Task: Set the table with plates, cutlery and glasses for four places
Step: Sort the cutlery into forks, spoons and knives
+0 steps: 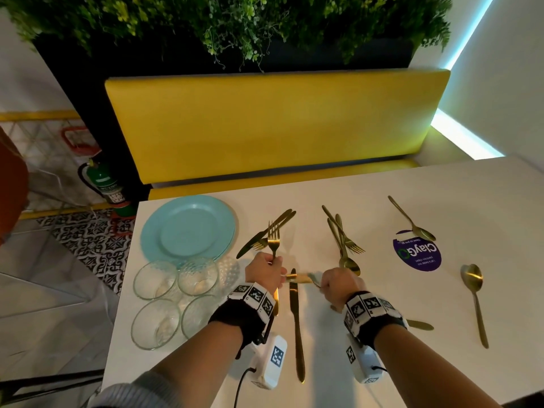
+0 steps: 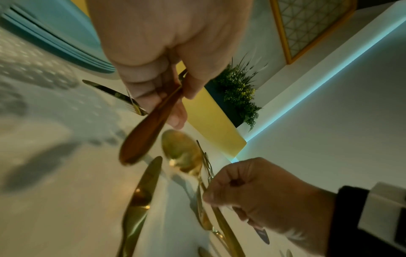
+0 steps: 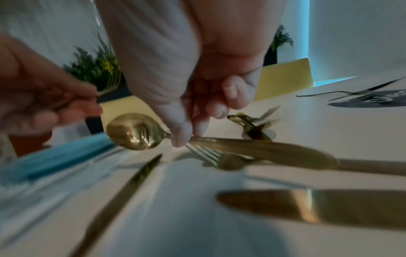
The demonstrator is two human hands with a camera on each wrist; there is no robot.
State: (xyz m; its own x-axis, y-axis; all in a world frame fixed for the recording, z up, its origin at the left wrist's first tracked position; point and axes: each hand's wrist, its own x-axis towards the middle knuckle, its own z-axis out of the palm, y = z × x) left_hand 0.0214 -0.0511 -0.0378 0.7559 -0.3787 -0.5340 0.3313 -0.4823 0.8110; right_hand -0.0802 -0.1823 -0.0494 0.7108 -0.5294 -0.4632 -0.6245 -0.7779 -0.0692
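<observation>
Left hand: our left hand (image 1: 266, 272) is nearest, fingers curled round a gold fork (image 1: 273, 240) at mid-handle, tines up and clear of the table, likely for carrying to a place.
Right hand: our right hand (image 1: 338, 282) pinches a gold spoon (image 3: 134, 131) at its neck, bowl pointing toward the left hand; in the right wrist view another fork (image 3: 219, 159) lies just under it, and we cannot tell whether the fingers also hold that one.
Between the hands: a gold knife (image 1: 295, 322) lies flat, running toward us, not yet paired with anything.
Loose cutlery: knives and a fork crossed beside the plates (image 1: 262, 235), a bundle further right (image 1: 343, 240), a spoon on the purple sticker (image 1: 418, 251), another spoon alone (image 1: 474, 293); we judge it is still being sorted into sets.
Plates: the blue plate stack (image 1: 164, 231) sits at the table's far left corner, undistributed.
Glasses: four glasses (image 1: 156, 322) cluster just in front of the plates, kept together until places are laid.
Progress: early, no place is complete.
</observation>
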